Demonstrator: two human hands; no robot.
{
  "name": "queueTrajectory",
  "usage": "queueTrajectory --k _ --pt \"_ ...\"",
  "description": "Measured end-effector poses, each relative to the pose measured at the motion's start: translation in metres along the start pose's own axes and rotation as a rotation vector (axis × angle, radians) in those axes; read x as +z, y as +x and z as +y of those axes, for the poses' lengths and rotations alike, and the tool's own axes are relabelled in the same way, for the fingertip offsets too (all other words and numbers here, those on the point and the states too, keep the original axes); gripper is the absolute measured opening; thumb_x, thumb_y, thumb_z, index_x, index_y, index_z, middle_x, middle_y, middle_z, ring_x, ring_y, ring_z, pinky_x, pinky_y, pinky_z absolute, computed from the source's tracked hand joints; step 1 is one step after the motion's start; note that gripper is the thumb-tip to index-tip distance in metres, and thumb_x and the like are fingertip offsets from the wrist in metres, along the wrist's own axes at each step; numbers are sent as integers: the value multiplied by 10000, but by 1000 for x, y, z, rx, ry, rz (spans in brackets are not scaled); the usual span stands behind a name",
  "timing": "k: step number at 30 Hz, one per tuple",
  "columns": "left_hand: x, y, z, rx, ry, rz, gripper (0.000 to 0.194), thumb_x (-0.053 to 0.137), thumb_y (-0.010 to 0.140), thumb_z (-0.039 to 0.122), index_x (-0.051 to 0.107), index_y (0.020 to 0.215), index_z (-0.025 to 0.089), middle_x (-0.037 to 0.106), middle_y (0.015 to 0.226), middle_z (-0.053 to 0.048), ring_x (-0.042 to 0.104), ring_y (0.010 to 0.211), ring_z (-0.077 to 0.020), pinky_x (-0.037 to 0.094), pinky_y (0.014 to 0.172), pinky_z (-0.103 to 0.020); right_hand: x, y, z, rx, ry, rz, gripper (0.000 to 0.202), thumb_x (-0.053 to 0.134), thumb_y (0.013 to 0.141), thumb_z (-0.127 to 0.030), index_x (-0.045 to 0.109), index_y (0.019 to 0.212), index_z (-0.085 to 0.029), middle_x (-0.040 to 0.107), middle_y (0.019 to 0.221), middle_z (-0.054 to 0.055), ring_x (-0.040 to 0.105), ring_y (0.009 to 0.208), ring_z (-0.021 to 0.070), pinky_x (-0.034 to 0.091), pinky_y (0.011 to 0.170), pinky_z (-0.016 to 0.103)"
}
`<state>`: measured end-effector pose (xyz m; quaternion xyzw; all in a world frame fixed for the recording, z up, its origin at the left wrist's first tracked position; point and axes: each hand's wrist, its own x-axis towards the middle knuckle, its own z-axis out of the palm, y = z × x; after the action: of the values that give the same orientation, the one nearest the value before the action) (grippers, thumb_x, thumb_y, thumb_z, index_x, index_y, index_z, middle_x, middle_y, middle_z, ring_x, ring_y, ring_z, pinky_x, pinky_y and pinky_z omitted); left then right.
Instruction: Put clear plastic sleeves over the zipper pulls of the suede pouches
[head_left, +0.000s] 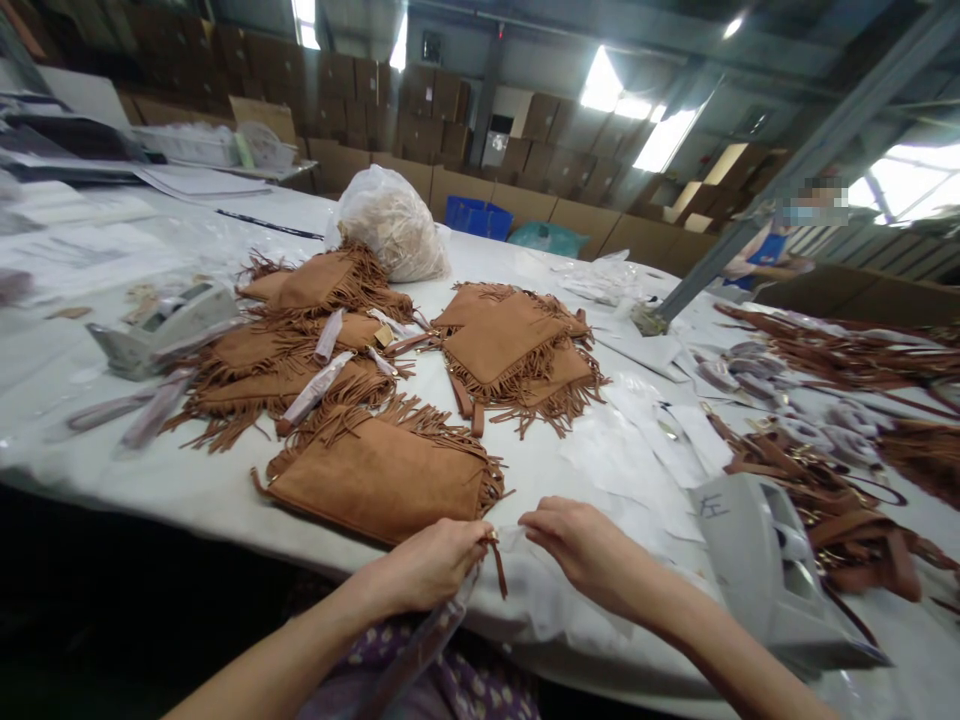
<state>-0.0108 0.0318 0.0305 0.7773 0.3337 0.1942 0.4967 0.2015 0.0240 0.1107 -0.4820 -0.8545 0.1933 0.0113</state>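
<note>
A brown suede bag (pixel 382 475) with fringe along its edges lies flat at the table's front edge. At its near right corner, my left hand (pixel 442 562) is closed on the end of a strap (pixel 420 650) wrapped in clear plastic, which hangs down over my lap. A small metal fitting and a thin brown tassel (pixel 501 570) stick out by the fingertips. My right hand (pixel 577 545) is pinched shut on a bit of clear plastic (pixel 511 537) stretching between the two hands. Whether this is film or tape, I cannot tell.
More fringed bags (pixel 510 345) are piled behind, with another pile (pixel 300 350) to the left. Tape dispensers stand at the left (pixel 161 330) and right (pixel 780 570). Brown straps (pixel 855 530) heap at the right. A stuffed plastic sack (pixel 394 225), a slanted metal post (pixel 720 260) and a person (pixel 765 255) are farther back.
</note>
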Motion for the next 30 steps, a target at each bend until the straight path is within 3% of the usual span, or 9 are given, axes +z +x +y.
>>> queueTrajectory --k 13,17,23,27,30 --pt "-7 -1 13 31 230 -86 224 345 922 297 550 892 213 679 896 -99 640 827 -263 427 685 -301 -13 15 -15 -28 -63 -138 237 478 750 -32 661 766 -181 693 758 69 647 730 189 413 631 234" --pt "-6 -1 5 35 148 -45 170 387 908 291 543 917 223 667 840 -70 627 791 -237 422 702 -283 -17 13 -10 28 -26 -123 206 469 807 -108 656 751 -173 699 746 82 647 701 194 416 627 245" --pt "-1 -2 -11 1 84 -4 82 412 886 243 445 956 216 585 720 -27 567 624 -199 351 567 -255 -17 6 0 61 212 -121 301 409 907 -242 678 784 -187 694 725 55 608 648 173 441 640 257" --pt "4 -2 -15 -21 -91 67 16 378 902 234 377 887 227 547 656 7 537 569 -160 340 533 -233 -3 4 9 117 456 -51 235 501 862 -311 705 904 -202 717 856 35 625 768 194 472 735 286" --pt "11 -4 -17 -46 -97 176 97 350 919 251 404 843 225 558 667 1 542 584 -149 364 563 -224 12 1 17 216 612 -6 257 538 835 -381 699 844 -181 692 772 20 600 712 180 478 669 264"
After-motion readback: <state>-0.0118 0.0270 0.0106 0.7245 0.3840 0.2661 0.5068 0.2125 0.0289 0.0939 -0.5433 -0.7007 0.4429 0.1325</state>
